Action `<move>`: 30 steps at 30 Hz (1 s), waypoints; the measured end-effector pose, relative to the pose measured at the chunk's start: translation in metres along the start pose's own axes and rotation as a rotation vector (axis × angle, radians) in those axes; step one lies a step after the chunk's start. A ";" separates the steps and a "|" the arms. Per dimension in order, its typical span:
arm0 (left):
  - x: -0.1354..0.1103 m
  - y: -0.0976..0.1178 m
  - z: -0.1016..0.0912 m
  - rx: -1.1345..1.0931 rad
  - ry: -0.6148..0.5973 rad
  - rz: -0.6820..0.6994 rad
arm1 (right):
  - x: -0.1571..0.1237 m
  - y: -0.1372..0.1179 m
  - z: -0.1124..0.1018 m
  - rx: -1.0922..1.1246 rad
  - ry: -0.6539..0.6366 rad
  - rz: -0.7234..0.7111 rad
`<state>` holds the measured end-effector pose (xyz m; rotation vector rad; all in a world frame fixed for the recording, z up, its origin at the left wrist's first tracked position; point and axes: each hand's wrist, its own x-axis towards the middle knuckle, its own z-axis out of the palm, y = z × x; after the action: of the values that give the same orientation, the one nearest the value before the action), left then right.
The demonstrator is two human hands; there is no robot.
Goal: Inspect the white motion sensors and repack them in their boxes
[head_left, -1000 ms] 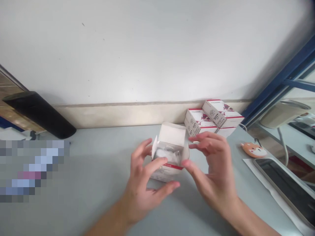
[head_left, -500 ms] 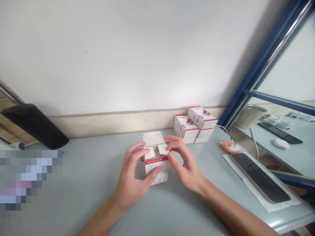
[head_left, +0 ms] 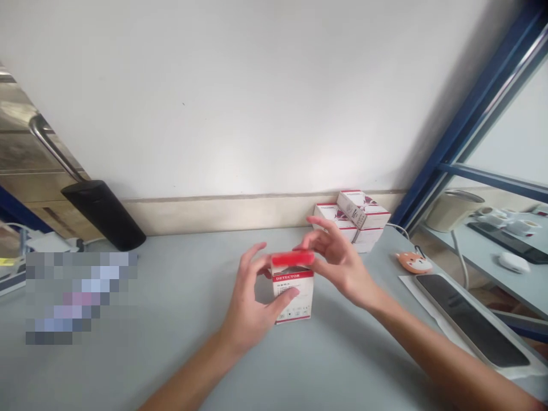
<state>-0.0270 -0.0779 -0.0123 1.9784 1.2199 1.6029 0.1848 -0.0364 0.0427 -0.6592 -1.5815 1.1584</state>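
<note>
A small white carton with a red band marked DETECTOR (head_left: 295,297) stands upright on the grey table (head_left: 180,319). My left hand (head_left: 252,302) wraps round its left side, thumb on the front face. My right hand (head_left: 338,257) reaches in from the right and its fingertips press the red top flap (head_left: 292,259) down over the carton's mouth. What lies inside the carton is hidden.
Several matching red-and-white cartons (head_left: 357,220) are stacked against the wall behind. An orange animal-shaped trinket (head_left: 413,262) and a dark phone (head_left: 471,319) on white paper lie at the right. A black cylinder (head_left: 105,214) leans at the left by a pixelated patch. A blue frame (head_left: 462,125) borders the right.
The carton was open with its white lid up and side flaps out. The side flaps were folded in, and the top flap now comes down over the mouth under my right hand.
</note>
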 end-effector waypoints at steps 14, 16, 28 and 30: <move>-0.002 0.003 0.000 -0.071 -0.105 0.256 | -0.027 0.002 0.002 -0.470 0.049 -0.388; 0.002 0.008 -0.002 -0.045 -0.135 0.299 | -0.029 0.001 0.003 -0.475 0.047 -0.395; 0.002 0.008 -0.010 -0.075 -0.042 -0.014 | -0.041 0.019 0.006 -0.633 -0.060 -0.359; 0.009 0.004 -0.012 -0.182 0.110 -0.177 | -0.043 0.028 0.009 -0.647 -0.071 -0.224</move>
<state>-0.0360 -0.0762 0.0003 1.6450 1.2045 1.6855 0.1864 -0.0653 -0.0009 -0.8278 -2.0495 0.4951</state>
